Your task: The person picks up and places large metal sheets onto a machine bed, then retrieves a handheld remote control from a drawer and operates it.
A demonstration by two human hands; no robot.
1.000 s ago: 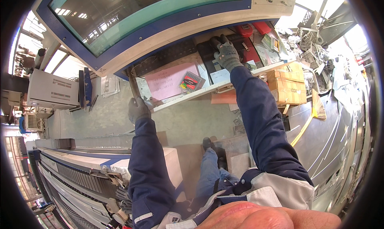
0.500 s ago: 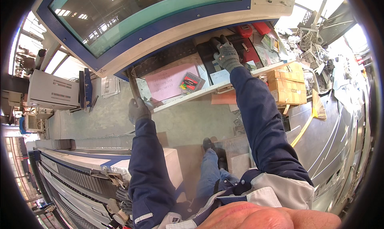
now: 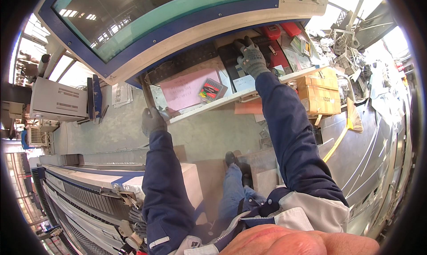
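Below a machine's window, a long shallow drawer (image 3: 209, 104) is pulled out. My left hand (image 3: 154, 120), in a grey glove, is closed at its front left corner. Gloved too, my right hand (image 3: 251, 59) reaches inside with fingers stretched over a black folder (image 3: 229, 59), thumb apart from them. A small pale card (image 3: 240, 71) shows beside the thumb; whether the hand touches it is hard to make out. A pink handwritten sheet (image 3: 180, 89) lies in the left part, with a clear plastic case of red and black pieces (image 3: 212, 90) on its right edge.
Two red cases (image 3: 271, 31) sit at the drawer's far right. A taped cardboard box (image 3: 318, 95) and a yellow broom (image 3: 351, 121) stand right of my arm, with scrap metal (image 3: 349, 46) beyond. The machine's blue-framed window (image 3: 178, 37) overhangs the drawer.
The pale card beside my right thumb now shows where it was hidden before. My right hand has shifted slightly on the folder; my left hand stays at the drawer corner.
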